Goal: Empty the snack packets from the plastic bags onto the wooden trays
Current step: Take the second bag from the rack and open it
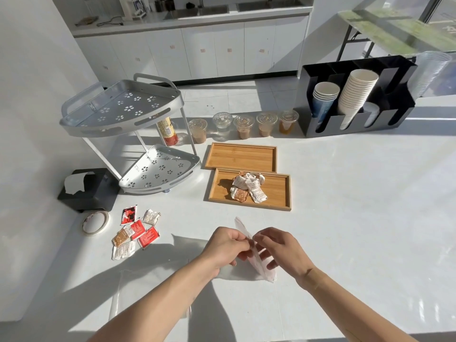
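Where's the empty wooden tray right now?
In the head view the empty wooden tray sits centre table, just beyond the tray holding snack packets, in front of the row of lidded drink cups.

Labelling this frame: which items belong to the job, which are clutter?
Job: plastic bag in left hand and right hand; near tray with packets; far tray; loose packets.
Clutter: rack, cup holder, drinks, tape, tissue box.

Two bare forearms are seen, no sleeves visible up to the frame edge. No watch, ring or glove is noted on the left hand (225, 248) or the right hand (281, 253). Nails are seen short and unpainted.
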`<state>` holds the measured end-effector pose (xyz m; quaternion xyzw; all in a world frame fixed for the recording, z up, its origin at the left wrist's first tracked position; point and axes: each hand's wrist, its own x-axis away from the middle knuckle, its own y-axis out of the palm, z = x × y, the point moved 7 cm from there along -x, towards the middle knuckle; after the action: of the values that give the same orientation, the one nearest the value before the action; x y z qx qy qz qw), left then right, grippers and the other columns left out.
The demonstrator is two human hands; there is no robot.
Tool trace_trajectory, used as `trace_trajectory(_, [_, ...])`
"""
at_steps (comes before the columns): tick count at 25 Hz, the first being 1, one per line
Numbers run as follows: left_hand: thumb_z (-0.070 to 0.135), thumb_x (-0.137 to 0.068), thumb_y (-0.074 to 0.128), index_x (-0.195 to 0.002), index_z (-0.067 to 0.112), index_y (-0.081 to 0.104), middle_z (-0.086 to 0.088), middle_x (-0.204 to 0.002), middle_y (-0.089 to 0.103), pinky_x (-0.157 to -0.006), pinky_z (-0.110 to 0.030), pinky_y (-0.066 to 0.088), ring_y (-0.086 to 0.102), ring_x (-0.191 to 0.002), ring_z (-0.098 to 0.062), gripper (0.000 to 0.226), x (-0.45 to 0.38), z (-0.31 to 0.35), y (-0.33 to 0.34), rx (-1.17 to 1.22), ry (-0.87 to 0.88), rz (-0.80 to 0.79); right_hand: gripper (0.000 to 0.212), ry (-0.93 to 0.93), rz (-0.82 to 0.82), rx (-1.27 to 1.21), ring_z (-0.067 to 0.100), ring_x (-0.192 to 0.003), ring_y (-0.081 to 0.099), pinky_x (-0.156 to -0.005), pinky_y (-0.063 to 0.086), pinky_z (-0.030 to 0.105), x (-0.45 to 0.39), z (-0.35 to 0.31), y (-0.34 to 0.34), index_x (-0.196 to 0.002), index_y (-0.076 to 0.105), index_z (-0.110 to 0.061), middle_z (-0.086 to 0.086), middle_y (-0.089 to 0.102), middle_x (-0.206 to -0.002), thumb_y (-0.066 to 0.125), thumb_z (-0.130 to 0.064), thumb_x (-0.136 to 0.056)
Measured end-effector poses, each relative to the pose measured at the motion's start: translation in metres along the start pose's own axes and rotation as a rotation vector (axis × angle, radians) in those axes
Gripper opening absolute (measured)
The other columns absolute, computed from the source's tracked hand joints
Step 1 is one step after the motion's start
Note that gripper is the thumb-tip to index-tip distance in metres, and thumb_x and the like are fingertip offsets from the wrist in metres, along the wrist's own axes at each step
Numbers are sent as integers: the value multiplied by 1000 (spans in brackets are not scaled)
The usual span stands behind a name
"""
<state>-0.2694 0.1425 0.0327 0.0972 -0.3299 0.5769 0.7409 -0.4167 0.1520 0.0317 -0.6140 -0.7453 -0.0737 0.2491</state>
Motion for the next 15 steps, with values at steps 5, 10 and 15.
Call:
trace_trajectory(5, [8, -79, 62, -71, 17, 68, 3, -60, 69, -51, -22, 37, 60, -53, -7, 14, -1, -1, 4, -20, 73, -26, 28, 100, -40, 10, 23, -67, 75, -56, 53, 29, -6, -5, 1, -90, 69, -8, 7, 78, -78, 66, -35, -88])
trace_trajectory(10, [14, -82, 71, -72, 17, 67, 5, -58, 67, -48, -20, 37, 57, -53, -8, 12, -5, -3, 3, -12, 117, -69, 22, 121, -89, -27, 22, -67, 74, -56, 53, 27, -10, -6, 3, -94, 68, -1, 8, 78, -80, 65, -23, -91])
trace_trajectory(15, [23, -80, 77, -75, 14, 68, 3, -60, 69, -48, -20, 41, 59, -53, -10, 14, -5, -8, 0, 63, 129, -97, 10, 112, -148, -116, 18, -75, 71, -56, 52, 27, -13, -1, 5, -89, 71, -11, 7, 75, -81, 63, -14, -93])
